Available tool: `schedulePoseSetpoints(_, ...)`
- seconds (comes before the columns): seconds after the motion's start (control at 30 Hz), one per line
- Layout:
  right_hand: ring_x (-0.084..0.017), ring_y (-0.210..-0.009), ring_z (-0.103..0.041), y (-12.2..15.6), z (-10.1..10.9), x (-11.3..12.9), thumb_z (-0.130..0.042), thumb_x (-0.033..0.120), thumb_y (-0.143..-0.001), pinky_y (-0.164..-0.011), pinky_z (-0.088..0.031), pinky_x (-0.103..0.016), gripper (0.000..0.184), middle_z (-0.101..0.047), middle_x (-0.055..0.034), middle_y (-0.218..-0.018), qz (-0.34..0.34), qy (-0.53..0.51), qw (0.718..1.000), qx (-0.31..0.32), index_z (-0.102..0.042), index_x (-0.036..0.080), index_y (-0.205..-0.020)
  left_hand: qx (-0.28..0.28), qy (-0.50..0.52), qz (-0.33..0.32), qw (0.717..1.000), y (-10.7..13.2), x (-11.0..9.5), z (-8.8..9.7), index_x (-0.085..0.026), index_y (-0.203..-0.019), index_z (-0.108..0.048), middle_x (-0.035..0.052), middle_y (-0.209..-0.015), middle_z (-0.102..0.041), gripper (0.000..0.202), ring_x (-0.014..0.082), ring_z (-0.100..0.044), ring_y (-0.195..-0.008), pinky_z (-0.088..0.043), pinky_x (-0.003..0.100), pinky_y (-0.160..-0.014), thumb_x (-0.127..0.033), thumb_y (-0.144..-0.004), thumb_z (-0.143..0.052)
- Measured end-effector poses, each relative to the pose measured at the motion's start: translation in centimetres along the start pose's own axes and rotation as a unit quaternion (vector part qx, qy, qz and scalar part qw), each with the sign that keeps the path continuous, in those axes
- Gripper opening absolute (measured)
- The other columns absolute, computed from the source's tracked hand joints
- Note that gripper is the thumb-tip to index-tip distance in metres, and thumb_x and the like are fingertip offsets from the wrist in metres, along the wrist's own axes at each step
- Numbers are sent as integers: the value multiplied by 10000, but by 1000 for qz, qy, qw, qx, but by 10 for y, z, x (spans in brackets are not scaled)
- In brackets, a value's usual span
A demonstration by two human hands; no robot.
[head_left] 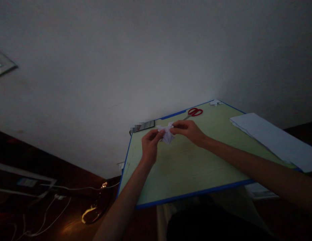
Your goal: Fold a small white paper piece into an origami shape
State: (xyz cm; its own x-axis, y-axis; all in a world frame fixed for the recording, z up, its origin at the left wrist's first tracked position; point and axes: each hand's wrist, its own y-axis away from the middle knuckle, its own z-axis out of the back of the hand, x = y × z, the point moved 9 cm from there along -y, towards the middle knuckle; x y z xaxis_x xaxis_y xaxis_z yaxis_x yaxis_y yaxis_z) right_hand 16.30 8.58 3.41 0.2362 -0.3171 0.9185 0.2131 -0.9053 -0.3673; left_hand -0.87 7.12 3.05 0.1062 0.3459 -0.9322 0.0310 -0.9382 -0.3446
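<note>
Between my two hands, above the table, is a small folded piece of white paper [168,136] with pointed flaps at its top and a tapering lower end. My left hand [151,142] pinches its left side between thumb and fingers. On the opposite side, my right hand [187,130] grips the upper right flap, also with thumb and fingers. Parts of the paper are covered by the fingertips. Just beyond my right hand lies a pair of scissors [195,112] with red handles, its blades partly hidden behind the hand.
The pale green table [191,170] has a blue edge and stands against a grey wall. A phone [147,125] lies at its back left corner. Another folded white paper [216,102] sits at the far corner. White sheets [268,137] overhang the right edge. Cables [49,214] trail at lower left.
</note>
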Motion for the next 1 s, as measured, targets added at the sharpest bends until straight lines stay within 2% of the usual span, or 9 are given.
schedulePoseSetpoints(0.2, -165, -718, -645, 0, 6, 8, -863, 459, -677, -728, -528, -329, 312, -731, -30, -764, 26, 40, 999, -24, -744, 182, -756, -1, 11, 8, 1000, 0, 0, 0, -180, -774, -781, 27, -743, -715, 188, 120, -622, -680, -494, 253, -681, -338, -726, -869)
schedulePoseSetpoints(0.4, -140, -679, -599, 3, 0, 15, -830, 494, -715, -677, -501, -297, 344, -672, 4, -696, 48, 48, 998, 3, -677, 187, -689, 9, 13, 11, 1000, 0, -1, -2, -179, -759, -776, 22, -728, -711, 191, 115, -618, -668, -494, 251, -671, -341, -723, -872)
schedulePoseSetpoints(0.57, -163, -742, -644, 2, -2, 18, -810, 509, -734, -730, -539, -320, 336, -723, -25, -783, 53, 55, 997, 21, -732, 186, -787, -4, 15, 5, 1000, -1, 0, 1, -183, -795, -774, 23, -763, -725, 224, 119, -630, -674, -504, 259, -675, -368, -717, -873)
schedulePoseSetpoints(0.7, -189, -804, -686, 1, -7, 9, -846, 477, -695, -757, -557, -334, 362, -754, -51, -880, 32, 56, 997, 44, -745, 183, -882, -24, 27, 8, 999, -2, 2, 4, -181, -819, -773, 27, -793, -741, 269, 119, -641, -683, -511, 257, -682, -384, -688, -891)
schedulePoseSetpoints(0.87, -158, -710, -635, 1, -11, 3, -820, 483, -731, -711, -517, -308, 341, -691, -20, -761, 40, 64, 996, 53, -695, 167, -764, -8, 38, 18, 999, -1, 2, 0, -180, -823, -766, 15, -776, -729, 259, 107, -635, -680, -504, 243, -680, -365, -693, -893)
schedulePoseSetpoints(1.0, -148, -688, -602, 3, -11, 9, -769, 499, -793, -678, -488, -291, 344, -659, -7, -735, 76, 112, 990, 42, -668, 171, -776, 11, 23, 17, 1000, 0, 2, -4, -180, -822, -742, 9, -774, -722, 271, 109, -636, -677, -509, 246, -682, -368, -698, -892)
